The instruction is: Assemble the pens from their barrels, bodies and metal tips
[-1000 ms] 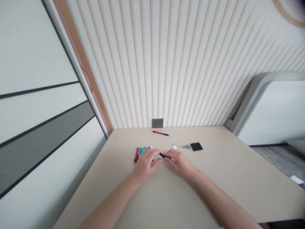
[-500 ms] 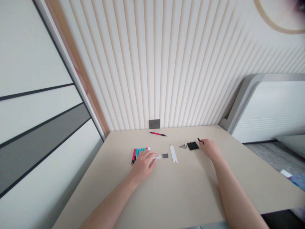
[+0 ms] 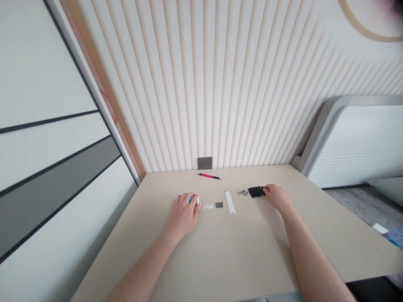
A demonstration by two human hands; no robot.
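Note:
My left hand (image 3: 183, 212) lies over a row of pink and teal pens (image 3: 192, 198) on the beige table (image 3: 226, 256). Its fingers curl round them, and only a teal barrel and a white tip show between the fingers. My right hand (image 3: 276, 196) rests further right, its fingertips pinched at the right end of a row of short black pieces (image 3: 255, 191). Between the hands lie small white parts (image 3: 207, 206), a small grey piece (image 3: 219, 204), thin white sticks (image 3: 229, 201) and tiny metal bits (image 3: 242, 193).
A pink and black pen (image 3: 209, 176) lies alone near the back edge, below a grey wall socket (image 3: 204, 162). A ribbed wall closes the back, and a panelled wall runs along the left. A white cabinet (image 3: 355, 142) stands at the right.
My hands were together at the middle around a black piece. The right hand carried it right to the black row. The left hand slid left onto the coloured pens.

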